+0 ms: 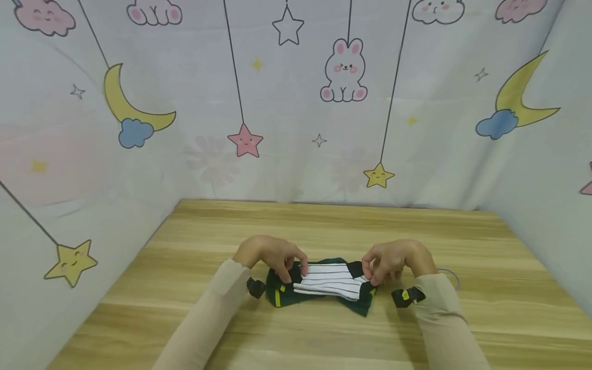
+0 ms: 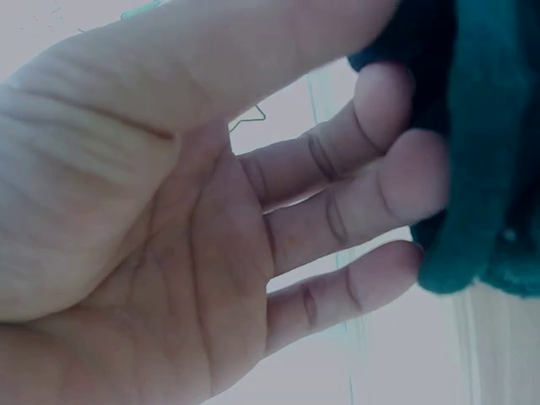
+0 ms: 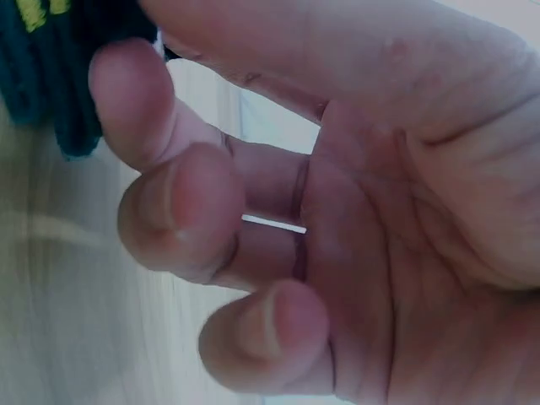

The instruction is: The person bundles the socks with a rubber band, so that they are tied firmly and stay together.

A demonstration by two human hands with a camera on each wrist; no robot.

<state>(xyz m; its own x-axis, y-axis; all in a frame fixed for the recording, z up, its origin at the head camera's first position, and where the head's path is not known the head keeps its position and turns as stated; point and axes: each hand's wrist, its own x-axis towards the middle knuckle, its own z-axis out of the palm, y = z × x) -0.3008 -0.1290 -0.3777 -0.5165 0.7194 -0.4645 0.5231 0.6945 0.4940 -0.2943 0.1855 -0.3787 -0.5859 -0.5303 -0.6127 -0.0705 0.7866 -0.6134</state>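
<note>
A pair of white socks (image 1: 324, 280) with thin dark stripes and black ends lies sideways on dark green socks (image 1: 361, 308) with yellow marks. My left hand (image 1: 279, 254) holds the black left end between thumb and index finger. In the left wrist view, the other fingers of the left hand (image 2: 228, 228) reach out to the green socks (image 2: 485, 169). My right hand (image 1: 393, 259) pinches the right end of the white socks. In the right wrist view, the right hand (image 3: 363, 194) has its other fingers bent, beside the green socks (image 3: 51, 84); its pinching fingertips are hidden.
The socks lie on a wood-grain table (image 1: 300, 334). A printed cloth curtain (image 1: 296, 103) with stars, moons and bunnies stands along the table's back and sides. A thin pale loop (image 1: 455, 277) shows behind the right wrist. Each wrist carries a small black camera.
</note>
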